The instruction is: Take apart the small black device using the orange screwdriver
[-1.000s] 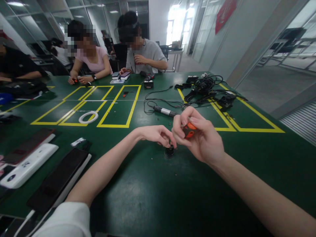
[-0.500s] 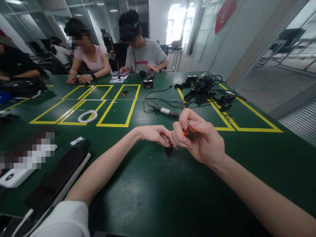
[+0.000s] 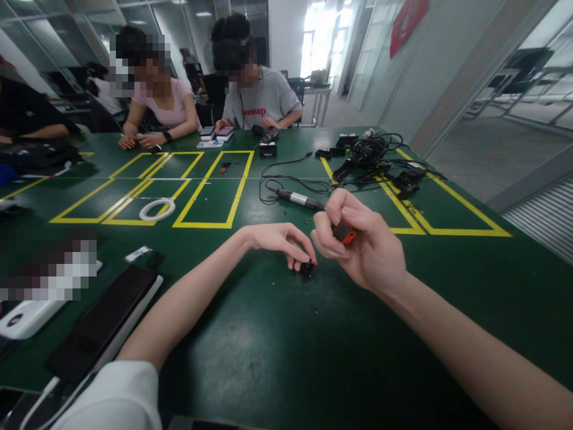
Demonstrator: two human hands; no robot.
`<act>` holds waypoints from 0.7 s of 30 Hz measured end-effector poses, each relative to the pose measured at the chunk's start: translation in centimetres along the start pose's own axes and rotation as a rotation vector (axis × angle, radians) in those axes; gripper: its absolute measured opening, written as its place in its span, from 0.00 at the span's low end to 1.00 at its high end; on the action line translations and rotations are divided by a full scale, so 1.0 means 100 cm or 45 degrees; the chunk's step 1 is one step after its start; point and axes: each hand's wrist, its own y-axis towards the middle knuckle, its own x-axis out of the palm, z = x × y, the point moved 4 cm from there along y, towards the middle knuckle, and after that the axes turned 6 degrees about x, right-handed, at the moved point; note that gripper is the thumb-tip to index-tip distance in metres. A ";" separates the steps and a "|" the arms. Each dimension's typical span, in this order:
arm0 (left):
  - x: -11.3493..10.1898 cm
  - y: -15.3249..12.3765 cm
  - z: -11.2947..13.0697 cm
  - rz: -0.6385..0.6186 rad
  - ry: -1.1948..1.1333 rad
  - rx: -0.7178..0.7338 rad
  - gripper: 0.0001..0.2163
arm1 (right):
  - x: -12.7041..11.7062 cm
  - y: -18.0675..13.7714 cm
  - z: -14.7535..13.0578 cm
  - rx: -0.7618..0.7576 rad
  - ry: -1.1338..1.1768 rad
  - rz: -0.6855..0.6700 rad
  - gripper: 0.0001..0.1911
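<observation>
My left hand (image 3: 289, 243) reaches in low over the green table, thumb and fingers closed on a small black round part (image 3: 307, 268). A clear, disc-like rim shows around the foot of this part, which stands on the tabletop. My right hand (image 3: 362, 239) is raised just right of it, fingers wrapped around an orange-and-black tool handle (image 3: 346, 233). The handle's orange end faces me; its far end is hidden by my fingers. Behind my right hand lies a silver-and-black pen-shaped electric tool (image 3: 299, 200) with a cord.
Tangled black cables (image 3: 364, 158) lie at the back right. A white ring (image 3: 156, 209) sits on yellow tape markings. Left of me are a black slab-like device (image 3: 101, 319) and a white device (image 3: 27, 316). Two people (image 3: 156, 113) work across the table (image 3: 277, 358), beside a power drill (image 3: 267, 135).
My right hand has turned slightly, showing more of the handle's orange end. My left fingers have shifted and now show more of the black part's top. The view has moved a little.
</observation>
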 end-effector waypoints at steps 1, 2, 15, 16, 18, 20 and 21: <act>0.000 0.000 0.001 0.000 0.023 0.002 0.19 | 0.001 0.000 0.000 0.007 -0.007 -0.017 0.11; 0.000 0.000 0.001 0.000 0.052 0.003 0.19 | 0.001 0.000 0.000 0.017 -0.019 -0.033 0.11; -0.005 -0.002 0.004 0.069 0.188 0.023 0.21 | 0.000 0.001 0.005 -0.053 -0.031 0.017 0.12; -0.005 -0.002 0.004 0.070 0.195 0.018 0.21 | 0.000 0.001 0.006 -0.053 -0.041 0.012 0.12; -0.005 -0.002 0.002 0.061 0.229 0.001 0.21 | 0.000 0.001 0.005 -0.053 -0.070 0.000 0.13; -0.003 0.000 -0.001 0.057 0.253 -0.021 0.20 | 0.001 0.002 0.005 -0.038 -0.085 -0.018 0.15; -0.003 0.001 -0.002 0.069 0.251 -0.033 0.20 | 0.002 0.002 0.005 -0.025 -0.083 -0.026 0.18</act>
